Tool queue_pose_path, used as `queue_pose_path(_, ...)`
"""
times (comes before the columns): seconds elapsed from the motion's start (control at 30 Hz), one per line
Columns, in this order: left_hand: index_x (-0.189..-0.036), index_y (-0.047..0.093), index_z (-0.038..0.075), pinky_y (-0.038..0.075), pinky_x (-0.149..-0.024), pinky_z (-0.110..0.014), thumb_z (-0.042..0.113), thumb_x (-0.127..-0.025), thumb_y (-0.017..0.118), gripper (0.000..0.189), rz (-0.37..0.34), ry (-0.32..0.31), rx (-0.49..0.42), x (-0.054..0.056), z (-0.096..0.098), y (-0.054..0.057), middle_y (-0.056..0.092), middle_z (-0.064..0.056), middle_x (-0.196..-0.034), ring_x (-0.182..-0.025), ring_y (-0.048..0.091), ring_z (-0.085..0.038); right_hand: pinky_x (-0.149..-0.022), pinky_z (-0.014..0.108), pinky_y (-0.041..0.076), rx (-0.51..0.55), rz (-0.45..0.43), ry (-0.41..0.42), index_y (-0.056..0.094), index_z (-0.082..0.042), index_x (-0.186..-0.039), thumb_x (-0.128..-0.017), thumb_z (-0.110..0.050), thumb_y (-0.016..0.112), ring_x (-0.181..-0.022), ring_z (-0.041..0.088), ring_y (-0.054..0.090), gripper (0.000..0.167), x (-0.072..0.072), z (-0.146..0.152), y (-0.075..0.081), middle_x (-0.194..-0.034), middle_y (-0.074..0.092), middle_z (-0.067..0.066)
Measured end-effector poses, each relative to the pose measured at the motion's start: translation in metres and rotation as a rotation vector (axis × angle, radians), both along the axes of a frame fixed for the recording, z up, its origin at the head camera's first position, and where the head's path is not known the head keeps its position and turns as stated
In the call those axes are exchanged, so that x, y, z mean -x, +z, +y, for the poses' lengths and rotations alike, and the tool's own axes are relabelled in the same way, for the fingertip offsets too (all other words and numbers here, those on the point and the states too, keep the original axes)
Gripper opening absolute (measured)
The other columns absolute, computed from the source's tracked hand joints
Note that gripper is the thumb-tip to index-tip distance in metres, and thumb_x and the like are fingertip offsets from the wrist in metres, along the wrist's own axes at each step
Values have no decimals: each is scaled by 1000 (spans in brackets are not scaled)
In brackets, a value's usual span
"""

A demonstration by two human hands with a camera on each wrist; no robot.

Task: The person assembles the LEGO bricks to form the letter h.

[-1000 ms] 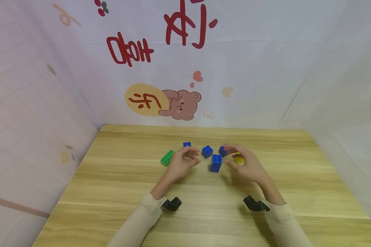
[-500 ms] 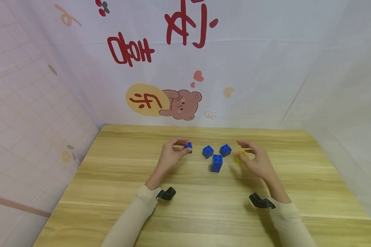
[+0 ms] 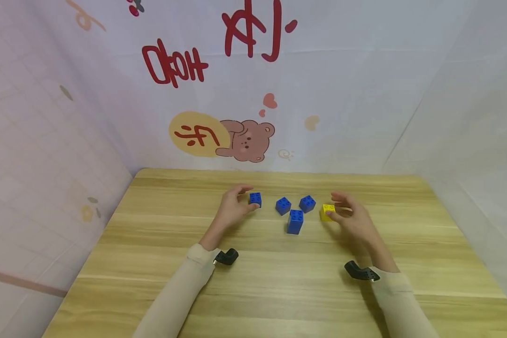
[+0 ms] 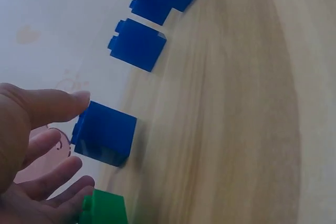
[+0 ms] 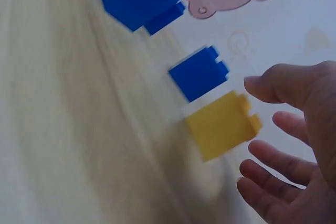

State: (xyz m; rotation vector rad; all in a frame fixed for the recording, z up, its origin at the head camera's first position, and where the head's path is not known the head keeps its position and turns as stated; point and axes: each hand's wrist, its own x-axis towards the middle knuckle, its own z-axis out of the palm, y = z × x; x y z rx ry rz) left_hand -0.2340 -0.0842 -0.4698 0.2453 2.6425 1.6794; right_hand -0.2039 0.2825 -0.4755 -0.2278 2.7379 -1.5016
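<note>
Blue brick (image 3: pixel 255 200) by the left hand (image 3: pixel 231 207), yellow brick (image 3: pixel 324 215) by the right hand (image 3: pixel 355 220)

Head view: towards the far edge of the wooden table (image 3: pixel 257 291), the blue brick lies just right of the left hand, between its thumb and fingers, which stand parted. The yellow brick lies just left of the right hand, whose fingers are also apart; the thumb tip overlaps its near face. Each brick is nearest the hand on its own side. Both look about square from above, so neither shows a clear long axis. The tall blue block (image 3: pixel 295 222) between them stands upright; whether it is stacked is unclear. Two smaller blue bricks (image 3: pixel 283 206) sit behind it, nearer the far edge.

Left wrist view: the thumb tip overlaps a corner of the blue brick, contact uncertain. A green brick (image 4: pixel 109 208), cut off below, shows by the lower fingers; the head view does not show it, probably because the left hand covers it.

Right wrist view: a gap shows between thumb and yellow brick, so no grip. Blur softens the edges, and the tall blue block is cut off above.
</note>
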Motion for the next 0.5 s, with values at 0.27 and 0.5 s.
queue_pose_path(0.27,-138,59,1,47,-114,-42,4,-88,79,54,-33,-37,66,4,7,-2,56,-18,-144,-138,54,-35,-114,46,44,21,-44,22,49,-7,-148,-95,-24,75,-132,36,54,61,6,4,-19,-145,58,19)
queue_pose_path(0.5,-133,64,1,54,-105,-45,3,-89,77,46,-29,-44,123,9,12,-5,62,-19,-137,-126,62,-35,-95,15,45,-35,-49,-13,61,-16,-139,-93,-33,78,-121,25,60,52,5,5,-28,-136,65,11)
